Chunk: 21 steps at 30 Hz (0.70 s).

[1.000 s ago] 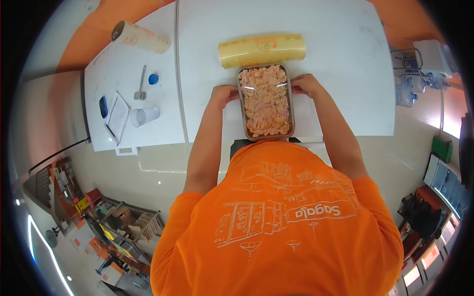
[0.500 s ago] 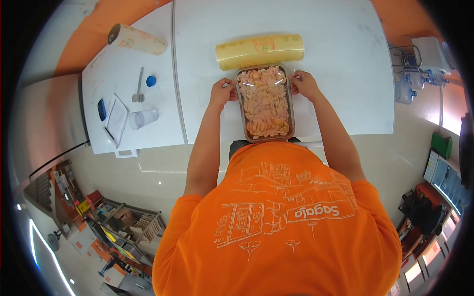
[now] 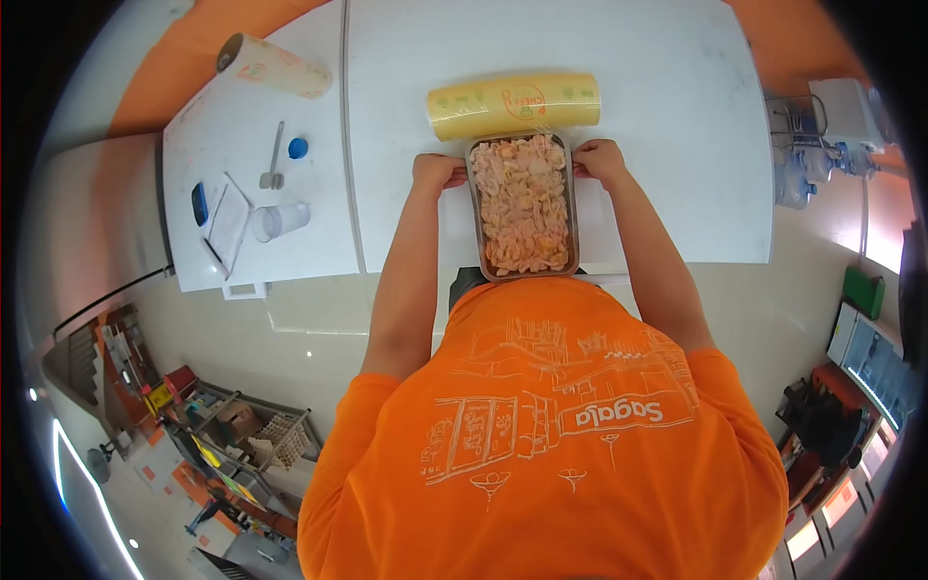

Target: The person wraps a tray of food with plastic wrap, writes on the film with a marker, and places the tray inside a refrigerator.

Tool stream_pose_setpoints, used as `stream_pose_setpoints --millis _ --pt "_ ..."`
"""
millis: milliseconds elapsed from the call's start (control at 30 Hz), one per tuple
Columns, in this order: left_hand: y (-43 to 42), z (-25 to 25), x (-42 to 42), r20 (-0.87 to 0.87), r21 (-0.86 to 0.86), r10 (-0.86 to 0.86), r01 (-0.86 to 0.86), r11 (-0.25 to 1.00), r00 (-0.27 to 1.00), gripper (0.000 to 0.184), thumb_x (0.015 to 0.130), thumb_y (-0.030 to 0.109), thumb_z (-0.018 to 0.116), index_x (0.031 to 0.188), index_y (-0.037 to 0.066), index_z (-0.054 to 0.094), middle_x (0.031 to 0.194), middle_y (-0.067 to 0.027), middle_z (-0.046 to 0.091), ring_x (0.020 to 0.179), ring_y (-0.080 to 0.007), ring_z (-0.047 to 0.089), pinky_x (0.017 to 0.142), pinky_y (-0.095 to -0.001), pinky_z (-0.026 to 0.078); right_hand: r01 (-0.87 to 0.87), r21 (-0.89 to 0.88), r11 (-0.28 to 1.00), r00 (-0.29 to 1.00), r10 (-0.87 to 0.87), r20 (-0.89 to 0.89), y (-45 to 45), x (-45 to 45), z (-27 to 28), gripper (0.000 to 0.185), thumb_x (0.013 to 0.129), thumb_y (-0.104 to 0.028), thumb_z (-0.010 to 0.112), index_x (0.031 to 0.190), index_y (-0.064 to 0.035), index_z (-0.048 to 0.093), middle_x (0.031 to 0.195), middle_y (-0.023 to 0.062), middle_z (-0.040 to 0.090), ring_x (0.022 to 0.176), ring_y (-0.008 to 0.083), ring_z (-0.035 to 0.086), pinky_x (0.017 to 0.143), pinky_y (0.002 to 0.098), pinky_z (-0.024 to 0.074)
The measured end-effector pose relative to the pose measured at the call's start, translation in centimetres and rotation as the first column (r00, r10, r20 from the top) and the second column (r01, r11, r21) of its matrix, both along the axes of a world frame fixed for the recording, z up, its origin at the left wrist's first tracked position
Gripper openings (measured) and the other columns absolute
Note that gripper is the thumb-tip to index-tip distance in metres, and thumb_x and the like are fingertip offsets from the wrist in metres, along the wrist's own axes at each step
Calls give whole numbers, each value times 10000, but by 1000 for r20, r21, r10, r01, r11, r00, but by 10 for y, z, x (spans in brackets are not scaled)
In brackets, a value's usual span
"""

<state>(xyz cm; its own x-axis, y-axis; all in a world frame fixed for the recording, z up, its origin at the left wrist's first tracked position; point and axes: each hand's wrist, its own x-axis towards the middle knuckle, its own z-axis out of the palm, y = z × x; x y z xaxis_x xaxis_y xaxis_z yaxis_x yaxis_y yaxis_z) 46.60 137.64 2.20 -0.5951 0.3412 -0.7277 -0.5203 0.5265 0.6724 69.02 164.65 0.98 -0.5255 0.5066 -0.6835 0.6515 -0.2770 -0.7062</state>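
Observation:
A clear rectangular tray (image 3: 524, 203) full of pale pinkish-orange pieces, perhaps raw meat, lies at the table's front edge against my shirt. Just behind it is a thick yellow roll of cling film (image 3: 514, 104). Thin transparent film runs from the roll to the tray's far end, its edges hard to see. My left hand (image 3: 440, 172) is closed in a pinch by the tray's far left corner. On the opposite side, my right hand (image 3: 599, 161) pinches too, level with the left. Both appear to grip the film's edges; their fingertips are partly hidden.
To the left, a second film roll (image 3: 275, 66), a grey-headed tool (image 3: 275, 159), a blue cap (image 3: 298, 148), a clear cup (image 3: 281, 222), a clipboard (image 3: 227, 227) and a phone (image 3: 199, 204) lie on the adjoining white table (image 3: 319, 179). Water bottles (image 3: 795, 179) stand beyond the right edge.
The roll has turned, showing a different part of its print. Bright reflections above the tray's far half have gone. Both hands stay beside the tray, with the left fingers slightly more closed.

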Motion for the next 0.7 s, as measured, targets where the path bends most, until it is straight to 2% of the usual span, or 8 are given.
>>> stream_pose_setpoints --millis 100,200,300,400,500,600,700 --pt "-5 -36 -10 189 15 49 -53 999 981 214 864 81 742 1021 -56 693 977 -169 729 823 -242 721 740 -349 633 16 -63 998 999 -18 -31 4 -4 -2 215 885 -59 724 1056 68 699 880 138 726 737 218 715 675 342 631" --pt "-20 -53 -7 370 178 164 -243 953 914 326 872 126 743 1126 -62 661 1062 -183 710 947 -250 700 829 -367 607 49 -164 985 986 -75 -152 6 1 -7 255 889 -74 725 1089 81 689 937 160 724 796 236 717 715 357 630" --pt "-29 -44 -15 405 284 162 -292 913 900 394 903 202 750 1181 -50 633 1120 -185 689 1020 -255 675 893 -378 575 42 -165 985 970 -80 -229 7 2 15 291 914 -116 725 1122 82 677 951 158 717 818 236 712 734 358 625" --pt "-16 -3 -10 133 256 23 -57 965 991 354 922 235 762 1118 -36 647 1039 -167 706 928 -249 700 824 -362 602 -4 -33 999 976 -4 -218 2 -10 29 299 946 -162 714 1117 79 672 880 139 714 757 221 709 678 338 620" --pt "-10 -2 -6 -18 186 -33 36 982 999 352 930 256 773 1102 -28 655 943 -145 715 808 -240 715 729 -356 622 -38 107 994 985 55 -161 -3 -12 29 276 970 -184 696 1088 63 665 804 126 707 676 208 699 611 327 610" --pt "-7 -9 -2 -51 164 -23 31 986 998 328 924 235 780 1090 -25 670 859 -129 714 699 -231 710 652 -351 628 8 135 991 990 11 -140 -8 -8 18 244 982 -186 682 1051 47 657 752 123 700 616 202 690 560 328 601" --pt "-11 -18 -1 12 169 17 -19 985 1000 317 919 235 785 1084 -16 684 848 -135 716 685 -232 709 652 -359 629 68 112 991 993 -56 -105 -9 -7 11 213 975 -165 687 1020 40 657 743 131 704 604 200 692 541 332 601"
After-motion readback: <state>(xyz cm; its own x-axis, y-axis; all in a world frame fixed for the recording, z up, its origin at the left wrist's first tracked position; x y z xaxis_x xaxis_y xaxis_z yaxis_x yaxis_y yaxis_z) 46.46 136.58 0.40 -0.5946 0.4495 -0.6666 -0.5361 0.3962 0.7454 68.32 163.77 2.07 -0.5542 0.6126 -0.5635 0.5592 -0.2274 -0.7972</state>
